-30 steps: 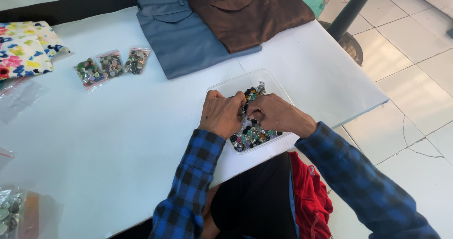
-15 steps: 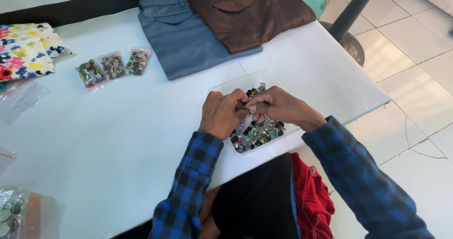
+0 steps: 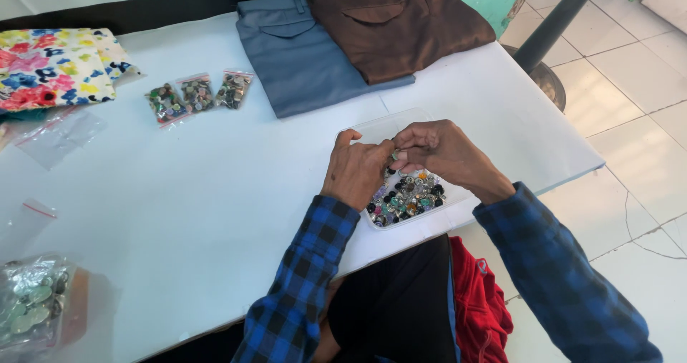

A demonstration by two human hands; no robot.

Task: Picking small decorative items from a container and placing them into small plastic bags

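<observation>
Here, right of centre, the left hand (image 3: 358,171) and right hand (image 3: 440,150) pinch one small button between their fingertips — directly above the clear plastic tray of mixed coloured buttons (image 3: 408,195).

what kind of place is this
Probably a tailoring or garment workshop: folded grey trousers and brown trousers lie on a white table, with a clear tray of mixed buttons and small bags of buttons.

Clear tray (image 3: 372,128) on white table; mixed coloured buttons (image 3: 409,197) inside.
</observation>
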